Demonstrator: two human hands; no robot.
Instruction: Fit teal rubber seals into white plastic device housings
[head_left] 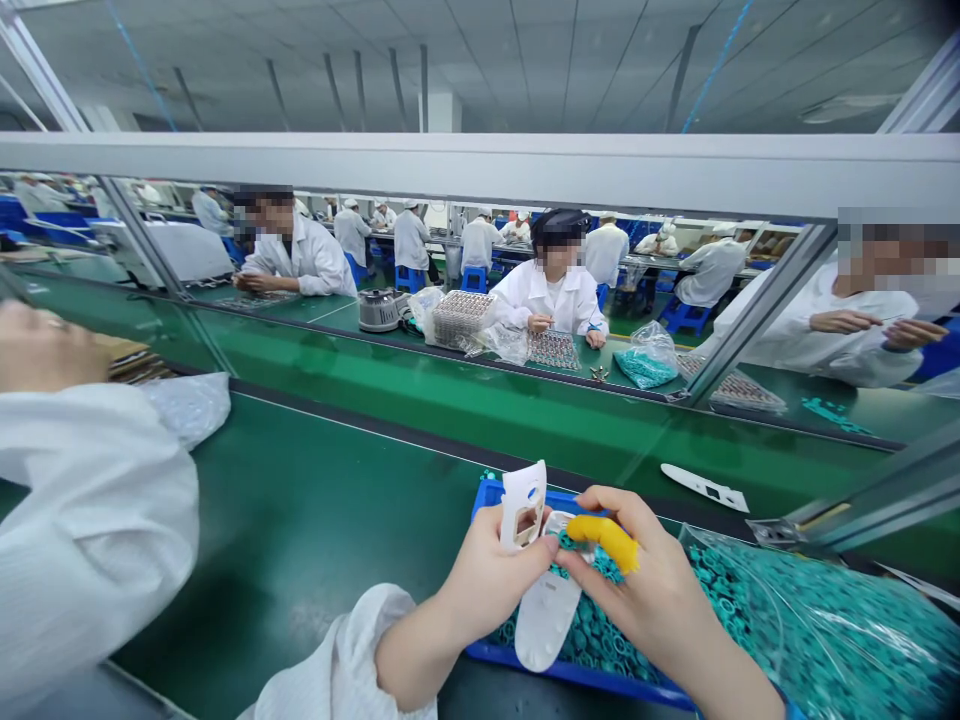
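Over a blue tray [600, 684] full of small teal rings [600, 635], my left hand [484, 580] is closed around white plastic housing parts. One housing part, a white shell with cut-outs [517, 500], stands up from the fingers. A longer rounded white shell [546, 622] hangs below my left thumb, its inside facing up. My right hand [645, 575] wears a yellow cover on one finger. Its fingertips pinch a small teal ring [568, 541] against the upper part of the rounded shell. The fingers partly hide where ring and shell meet.
A clear bag of teal rings [840, 610] lies right of the tray. Another white shell [703, 488] rests on the ledge beyond. At left, a co-worker's sleeve [90, 520] reaches in beside a plastic bag [193, 408]. Metal frame posts and seated workers stand across the line.
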